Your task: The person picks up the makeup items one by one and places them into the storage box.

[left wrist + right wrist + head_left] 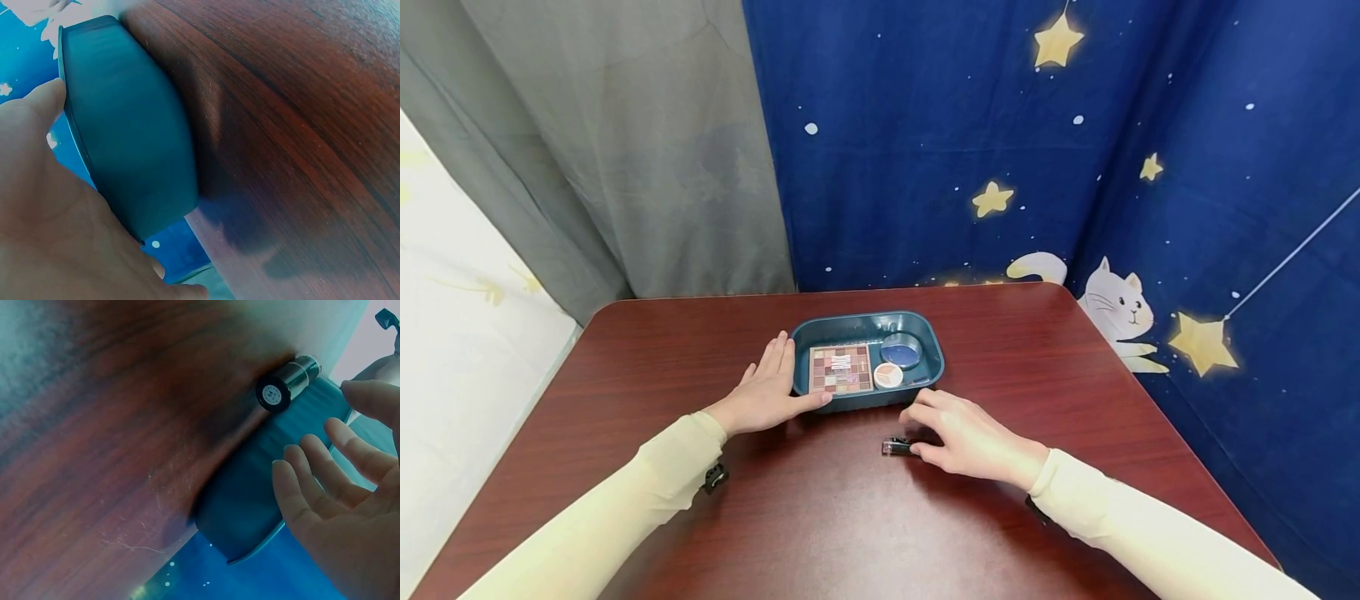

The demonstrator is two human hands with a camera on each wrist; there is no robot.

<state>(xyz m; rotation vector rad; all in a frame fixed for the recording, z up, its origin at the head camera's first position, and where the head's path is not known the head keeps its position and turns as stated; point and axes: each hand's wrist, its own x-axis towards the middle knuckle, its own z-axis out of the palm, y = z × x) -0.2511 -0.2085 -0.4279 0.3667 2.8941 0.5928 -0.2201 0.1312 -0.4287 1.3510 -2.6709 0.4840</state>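
Note:
A dark teal plastic basket (pixel 867 402) stands on the table, with an eyeshadow palette (pixel 841 369) lying in its left half. My left hand (pixel 762 400) rests against the basket's left end, fingers straight and thumb at the front rim. Before the basket lies a small cylindrical cosmetic tube (pixel 897 447), black with a shiny part; the right wrist view shows a round white label (pixel 272 394) on its end. Over the tube's right end hovers my right hand (pixel 964 435); in the right wrist view its fingers are loosely bent, spread and hold nothing.
Inside the basket are also a round white compact (pixel 888 376), a round clear-lidded case (pixel 900 352) and a thin dark item near the right front wall. The glossy brown table (pixel 820 517) carries everything. Curtains (pixel 917 150) hang behind its far edge.

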